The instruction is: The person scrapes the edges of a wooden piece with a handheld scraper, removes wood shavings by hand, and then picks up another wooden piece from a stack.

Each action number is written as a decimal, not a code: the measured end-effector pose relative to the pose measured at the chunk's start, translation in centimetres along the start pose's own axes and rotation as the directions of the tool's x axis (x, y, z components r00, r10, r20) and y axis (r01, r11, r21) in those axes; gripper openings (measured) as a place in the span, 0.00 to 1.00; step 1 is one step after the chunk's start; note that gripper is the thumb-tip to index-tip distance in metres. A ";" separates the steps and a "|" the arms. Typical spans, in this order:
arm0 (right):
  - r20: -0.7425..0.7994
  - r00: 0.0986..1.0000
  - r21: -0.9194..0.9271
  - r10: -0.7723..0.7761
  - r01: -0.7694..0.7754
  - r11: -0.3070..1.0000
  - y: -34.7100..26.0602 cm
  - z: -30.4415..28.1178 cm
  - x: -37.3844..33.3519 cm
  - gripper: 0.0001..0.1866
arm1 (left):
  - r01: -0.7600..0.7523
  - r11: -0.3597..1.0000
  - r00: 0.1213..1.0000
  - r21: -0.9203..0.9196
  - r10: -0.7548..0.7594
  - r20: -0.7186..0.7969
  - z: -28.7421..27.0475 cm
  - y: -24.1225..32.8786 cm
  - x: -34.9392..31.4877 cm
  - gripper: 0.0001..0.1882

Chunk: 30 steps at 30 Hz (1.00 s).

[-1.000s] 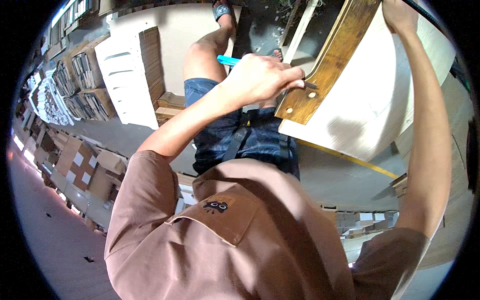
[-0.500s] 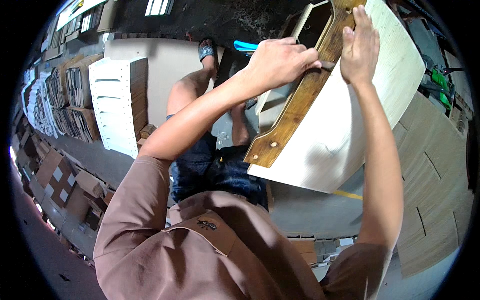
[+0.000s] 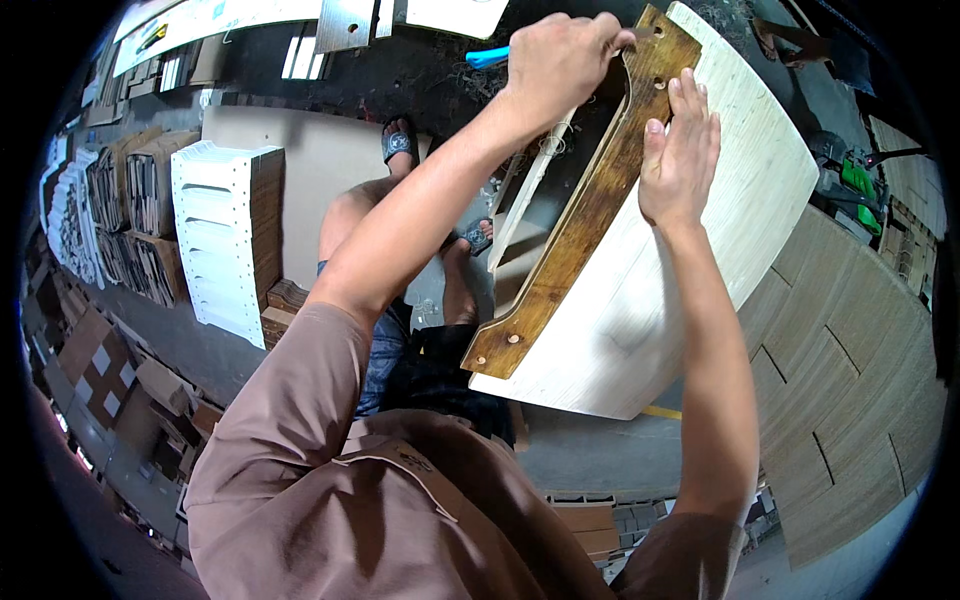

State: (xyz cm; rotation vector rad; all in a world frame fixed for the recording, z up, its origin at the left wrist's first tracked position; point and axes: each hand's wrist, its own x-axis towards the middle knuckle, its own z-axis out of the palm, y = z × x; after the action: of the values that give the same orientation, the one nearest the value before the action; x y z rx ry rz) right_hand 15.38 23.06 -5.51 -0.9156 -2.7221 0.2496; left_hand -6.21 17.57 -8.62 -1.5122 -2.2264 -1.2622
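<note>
Brown-stained wooden rail (image 3: 580, 225) is bang in the middle from where I'm standing, long axis running 1 to 7 o'clock. Going left to right: blue-handled tool (image 3: 488, 58), clamped in the left hand (image 3: 560, 62), tip by the rail's 1 o'clock end. That hand's nearer the end; most of the rail lies toward 6 from its grip. Right hand (image 3: 682, 165) isn't gripping, fingers straight by the rail's right edge, over a pale board (image 3: 745, 150).

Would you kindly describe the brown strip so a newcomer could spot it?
Start with the big pale board under the right hand. Along its left edge runs the strip. Unlike the board, it is dark brown, with holes at both ends.
</note>
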 end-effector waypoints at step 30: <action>0.027 0.999 0.000 0.044 -0.044 0.999 0.2 0.0 -0.2 0.33 | 0.075 0.939 0.971 -0.335 0.007 0.238 3.8 -3.8 0.4 0.17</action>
State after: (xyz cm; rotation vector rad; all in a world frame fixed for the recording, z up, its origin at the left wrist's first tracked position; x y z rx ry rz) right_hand 15.60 23.12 -5.60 -0.9802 -2.7284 0.2739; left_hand -8.44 20.06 -12.83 -1.8407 -2.2688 -1.6288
